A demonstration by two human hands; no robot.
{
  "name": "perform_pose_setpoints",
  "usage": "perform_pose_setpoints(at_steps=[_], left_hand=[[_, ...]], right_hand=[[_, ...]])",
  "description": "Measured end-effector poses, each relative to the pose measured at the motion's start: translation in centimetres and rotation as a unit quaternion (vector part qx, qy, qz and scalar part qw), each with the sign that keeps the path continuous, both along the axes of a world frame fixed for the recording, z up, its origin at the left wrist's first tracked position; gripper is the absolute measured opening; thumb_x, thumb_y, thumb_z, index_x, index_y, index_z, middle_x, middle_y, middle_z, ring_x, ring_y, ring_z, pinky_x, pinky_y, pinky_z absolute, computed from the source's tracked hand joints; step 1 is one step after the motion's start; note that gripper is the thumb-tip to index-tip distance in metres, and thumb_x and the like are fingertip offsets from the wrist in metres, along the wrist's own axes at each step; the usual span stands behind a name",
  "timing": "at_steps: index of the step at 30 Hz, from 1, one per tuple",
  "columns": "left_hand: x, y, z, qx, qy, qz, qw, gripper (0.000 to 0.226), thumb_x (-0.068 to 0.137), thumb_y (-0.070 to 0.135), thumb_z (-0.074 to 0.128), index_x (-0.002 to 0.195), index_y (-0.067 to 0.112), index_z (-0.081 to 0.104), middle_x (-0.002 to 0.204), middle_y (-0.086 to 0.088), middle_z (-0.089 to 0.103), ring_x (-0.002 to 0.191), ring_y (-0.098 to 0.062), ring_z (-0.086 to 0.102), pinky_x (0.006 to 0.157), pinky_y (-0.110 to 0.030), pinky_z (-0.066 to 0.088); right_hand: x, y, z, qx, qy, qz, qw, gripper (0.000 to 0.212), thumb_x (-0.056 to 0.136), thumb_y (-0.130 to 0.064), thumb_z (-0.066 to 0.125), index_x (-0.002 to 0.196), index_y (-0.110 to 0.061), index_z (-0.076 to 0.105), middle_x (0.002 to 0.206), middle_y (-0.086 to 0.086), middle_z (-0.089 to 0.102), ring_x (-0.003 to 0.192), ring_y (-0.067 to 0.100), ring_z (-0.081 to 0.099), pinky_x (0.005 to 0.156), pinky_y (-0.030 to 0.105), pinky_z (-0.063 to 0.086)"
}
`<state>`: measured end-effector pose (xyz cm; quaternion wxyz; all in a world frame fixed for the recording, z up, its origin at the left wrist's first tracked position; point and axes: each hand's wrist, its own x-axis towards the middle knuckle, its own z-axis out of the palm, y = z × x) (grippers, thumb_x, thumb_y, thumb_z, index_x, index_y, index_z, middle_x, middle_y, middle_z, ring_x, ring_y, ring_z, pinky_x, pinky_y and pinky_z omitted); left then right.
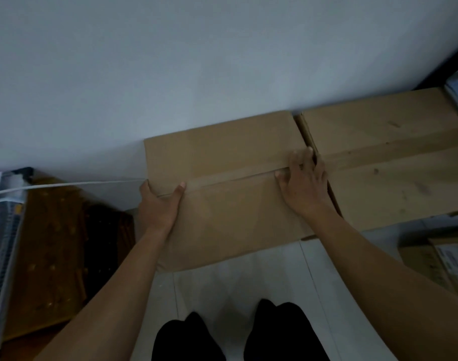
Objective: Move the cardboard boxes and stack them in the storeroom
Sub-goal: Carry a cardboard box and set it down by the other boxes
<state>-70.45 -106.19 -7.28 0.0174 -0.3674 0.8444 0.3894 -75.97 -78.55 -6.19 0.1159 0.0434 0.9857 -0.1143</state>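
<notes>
Dark-clad legs [238,334] stood on the tiled floor [248,272]. Beyond, the taped cardboard box [222,157] sat against the wall [170,74]. The left hand [159,201] clasped its left edge. The right hand [304,178] hooked its right edge, fingers in the gap beside the larger box [392,162]. Best to free those fingers before closing the gap.

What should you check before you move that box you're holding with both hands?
1. Left hand grips the cardboard box at its left edge: ok.
2. Right hand hooks over its right edge: ok.
3. Finger room in the gap beside the bigger box: not ok, it looks tight.
4. Top flaps taped closed: ok.
5. Tiled floor by the feet free of clutter: ok.
6. How heavy the box is: cannot tell.
</notes>
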Motion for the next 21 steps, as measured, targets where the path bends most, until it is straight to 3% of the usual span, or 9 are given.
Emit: perform_pose_setpoints(at_steps=[6,10,21], left_hand=[[0.6,0.3,-0.1,-0.059,-0.044,-0.074,0.995,0.094,0.091,0.056,0.051,0.154,0.005,0.003,0.16,-0.017,0.011,0.145,-0.035,0.019,0.115,-0.044,0.021],[0.7,0.8,0.6,-0.135,-0.066,-0.158,0.976,0.088,0.094,0.058,0.044,0.155,0.009,0.004,0.161,-0.018,-0.004,0.148,-0.036,0.001,0.12,-0.045,0.008],[2.6,6.8,12.5,-0.192,-0.037,-0.334,0.922,0.075,0.093,0.065,0.036,0.153,0.023,0.021,0.158,-0.013,0.023,0.146,-0.032,0.016,0.118,-0.046,0.014]], right_hand=[[1.0,-1.2,-0.2,0.013,-0.032,0.064,0.997,0.062,0.101,-0.044,0.03,0.154,-0.019,0.011,0.161,0.012,-0.005,0.147,0.034,-0.005,0.118,0.046,-0.001],[1.2,-1.7,1.1,-0.021,-0.042,0.062,0.997,0.06,0.101,-0.043,0.033,0.151,-0.013,0.02,0.16,0.015,0.005,0.148,0.031,0.001,0.119,0.045,0.004],[5.9,-4.0,12.6,-0.082,-0.06,0.065,0.993,0.06,0.1,-0.049,0.027,0.148,-0.011,0.03,0.155,0.015,0.026,0.146,0.033,0.015,0.117,0.049,0.014]])
